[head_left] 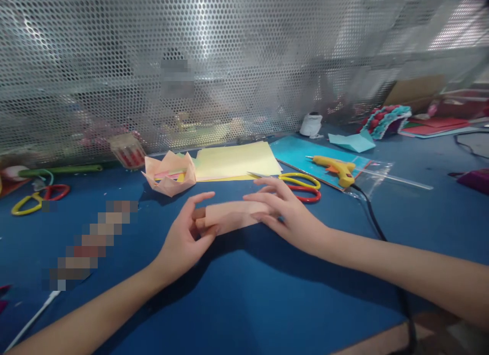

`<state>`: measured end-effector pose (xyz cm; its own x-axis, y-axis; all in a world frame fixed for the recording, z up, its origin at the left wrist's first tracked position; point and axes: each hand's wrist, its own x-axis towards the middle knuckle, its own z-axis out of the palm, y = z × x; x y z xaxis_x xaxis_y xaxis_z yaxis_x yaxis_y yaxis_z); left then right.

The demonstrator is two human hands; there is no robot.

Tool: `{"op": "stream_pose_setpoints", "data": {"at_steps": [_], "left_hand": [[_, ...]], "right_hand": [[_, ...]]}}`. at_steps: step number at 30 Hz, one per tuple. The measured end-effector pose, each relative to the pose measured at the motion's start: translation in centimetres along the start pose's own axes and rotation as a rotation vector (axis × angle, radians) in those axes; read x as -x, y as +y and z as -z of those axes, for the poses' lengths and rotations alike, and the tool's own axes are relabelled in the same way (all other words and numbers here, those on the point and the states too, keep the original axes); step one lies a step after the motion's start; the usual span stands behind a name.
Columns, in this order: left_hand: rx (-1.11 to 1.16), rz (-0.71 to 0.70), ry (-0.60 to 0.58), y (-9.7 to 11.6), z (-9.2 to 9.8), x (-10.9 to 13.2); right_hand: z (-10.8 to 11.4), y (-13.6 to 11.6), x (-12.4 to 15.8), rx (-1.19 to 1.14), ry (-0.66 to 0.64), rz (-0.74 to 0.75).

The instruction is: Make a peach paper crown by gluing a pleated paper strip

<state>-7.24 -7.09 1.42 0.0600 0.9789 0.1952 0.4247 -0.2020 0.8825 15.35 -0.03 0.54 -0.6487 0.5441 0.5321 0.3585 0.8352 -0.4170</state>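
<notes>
Between my two hands a narrow strip of pale pink paper [233, 215] is held above the blue table, slightly bent. My left hand [193, 227] pinches its left end between thumb and fingers. At the other end, the thumb and fingertips of my right hand [286, 212] close on the paper. Just beyond my right hand lie scissors [301, 184] with a yellow and a red handle loop, blades pointing left. A folded peach paper box [170, 176] with a pointed rim stands behind my left hand and has coloured paper bits inside.
Pale yellow sheets [237, 159] lie at the back, beside a blue sheet [294, 148]. A yellow glue gun [336, 169] rests there, its black cord [372, 212] running toward the front right. More scissors [40, 199] lie at left. A perforated metal screen [229, 59] closes the far side.
</notes>
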Motion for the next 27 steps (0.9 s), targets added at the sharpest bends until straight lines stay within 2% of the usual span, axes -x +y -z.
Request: {"op": "stream_pose_setpoints", "data": {"at_steps": [3,7,10,13,18,22,24,27], "left_hand": [[-0.040,-0.055,-0.029,-0.3,0.0,-0.2],[-0.092,-0.194,-0.040,-0.7,0.0,-0.2],[0.022,-0.186,-0.015,-0.8,-0.2,-0.1],[0.057,-0.177,0.009,-1.0,-0.3,0.0],[-0.020,-0.181,0.044,-1.0,-0.3,-0.1],[-0.107,-0.227,0.007,-0.7,-0.2,-0.1],[-0.168,-0.220,0.060,-0.6,-0.1,-0.1],[-0.262,-0.162,0.201,-0.6,-0.1,-0.1]], "right_hand": [[-0.2,-0.1,-0.1,0.015,-0.008,-0.063],[-0.3,-0.8,-0.2,0.128,-0.026,0.034],[0.0,-0.9,-0.4,0.281,-0.004,0.105],[0.2,-0.6,-0.6,0.313,0.000,0.126],[-0.3,-0.3,-0.4,0.160,-0.013,0.028],[-0.8,-0.7,-0.2,-0.033,-0.057,0.005],[-0.8,-0.8,-0.2,-0.098,-0.041,-0.019],[-0.6,-0.7,-0.3,-0.135,0.051,-0.109]]}}
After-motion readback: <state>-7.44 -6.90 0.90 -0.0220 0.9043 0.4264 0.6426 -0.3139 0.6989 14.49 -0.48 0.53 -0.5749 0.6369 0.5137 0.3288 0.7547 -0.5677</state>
